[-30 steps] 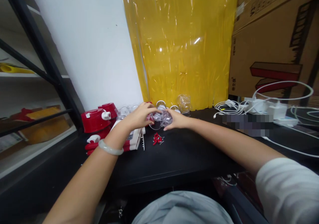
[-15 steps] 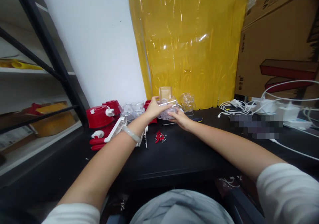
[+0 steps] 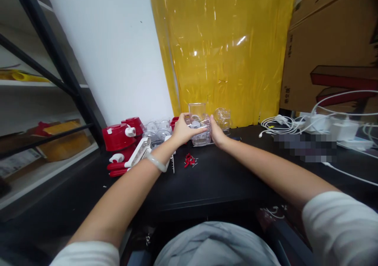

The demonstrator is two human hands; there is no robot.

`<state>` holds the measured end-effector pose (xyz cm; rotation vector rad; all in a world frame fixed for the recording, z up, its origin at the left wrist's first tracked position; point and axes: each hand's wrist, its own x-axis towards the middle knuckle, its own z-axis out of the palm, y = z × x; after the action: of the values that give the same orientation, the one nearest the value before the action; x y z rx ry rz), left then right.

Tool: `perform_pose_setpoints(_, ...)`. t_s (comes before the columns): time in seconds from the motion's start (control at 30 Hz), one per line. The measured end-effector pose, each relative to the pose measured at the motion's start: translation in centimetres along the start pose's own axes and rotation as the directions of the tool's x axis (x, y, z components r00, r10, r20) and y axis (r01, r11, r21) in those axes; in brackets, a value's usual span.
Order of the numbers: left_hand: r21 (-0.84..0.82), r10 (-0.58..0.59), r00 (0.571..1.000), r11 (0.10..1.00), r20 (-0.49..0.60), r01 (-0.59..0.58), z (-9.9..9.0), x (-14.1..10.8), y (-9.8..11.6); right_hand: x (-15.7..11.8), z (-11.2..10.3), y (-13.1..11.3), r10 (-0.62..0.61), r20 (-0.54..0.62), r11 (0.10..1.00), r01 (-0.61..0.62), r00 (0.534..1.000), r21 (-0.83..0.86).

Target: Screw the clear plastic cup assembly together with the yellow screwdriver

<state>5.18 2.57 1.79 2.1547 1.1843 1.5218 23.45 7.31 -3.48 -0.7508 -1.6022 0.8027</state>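
A clear plastic part [image 3: 201, 139] with a square upright opening is between my two hands, over the back of the black table. My left hand [image 3: 183, 131] grips it from the left, thumb stretched across its front. Against its right side rests my right hand [image 3: 217, 132], its fingers mostly hidden behind the part. A small pile of red pieces and screws [image 3: 190, 160] lies in front of it. More clear plastic parts [image 3: 223, 120] stand just behind my right hand.
Red containers [image 3: 119, 136], white and red handles [image 3: 137, 153] and clear cups [image 3: 158, 130] crowd the left back. White cables [image 3: 279, 125] and adapters [image 3: 344, 131] lie at the right. A yellow-wrapped panel [image 3: 224, 61] and a cardboard box [image 3: 330, 49] stand behind.
The clear part has turned more upright between my hands. My right hand has shifted from its lower front to its right side, with the fingers straighter.
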Motion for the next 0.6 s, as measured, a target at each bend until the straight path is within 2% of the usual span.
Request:
perform_pose_setpoints(0.03, 0.006, -0.005, 1.0, 1.0, 0.02, 0.004, 0.5, -0.2, -0.1, 0.0, -0.1, 0.0, 0.053, 0.027, 0.997, -0.054, 0.998, 0.061)
perform_pose_setpoints(0.1, 0.01, -0.008, 0.999, 1.0, 0.049, 0.007, 0.8, -0.3, -0.4, 0.1, -0.9, 0.1, 0.122, -0.09, 0.989, -0.113, 0.988, 0.099)
perform_pose_setpoints(0.17, 0.006, -0.021, 0.999, 1.0, 0.047, 0.02, 0.5, -0.4, -0.7, 0.3, -2.1, 0.5, 0.113, -0.227, 0.993, -0.103, 0.967, 0.055)
perform_pose_setpoints(0.23, -0.003, -0.036, 0.999, 0.999, 0.032, 0.037, 0.1, -0.4, -0.9, 0.5, -3.0, 0.9, 0.085, -0.267, 0.996, -0.084, 0.96, 0.016)
perform_pose_setpoints(0.27, -0.008, -0.044, 0.999, 0.999, 0.03, 0.044, -0.1, -0.4, -0.9, 0.5, -3.1, 1.1, 0.1, -0.25, 0.995, -0.096, 0.963, 0.028)
perform_pose_setpoints(0.37, -0.033, -0.064, 0.997, 0.997, 0.042, 0.065, -0.5, -0.5, -0.7, -0.1, -2.4, 1.4, 0.171, -0.101, 0.979, -0.157, 0.98, 0.13)
perform_pose_setpoints(0.43, -0.063, -0.071, 0.997, 0.995, 0.028, 0.073, -0.9, -0.8, -0.6, -0.7, -1.9, 1.4, 0.161, -0.028, 0.978, -0.155, 0.987, 0.136)
perform_pose_setpoints(0.53, -0.087, -0.067, 0.997, 0.994, -0.024, 0.064, -1.9, -1.6, -0.5, -1.8, -1.8, 1.5, 0.084, 0.035, 0.994, -0.081, 0.996, -0.077)
perform_pose_setpoints(0.6, -0.107, -0.044, 0.997, 0.994, -0.061, 0.037, -2.5, -2.1, -0.7, -2.5, -1.9, 1.5, 0.03, 0.111, 0.964, 0.001, 0.993, -0.268)
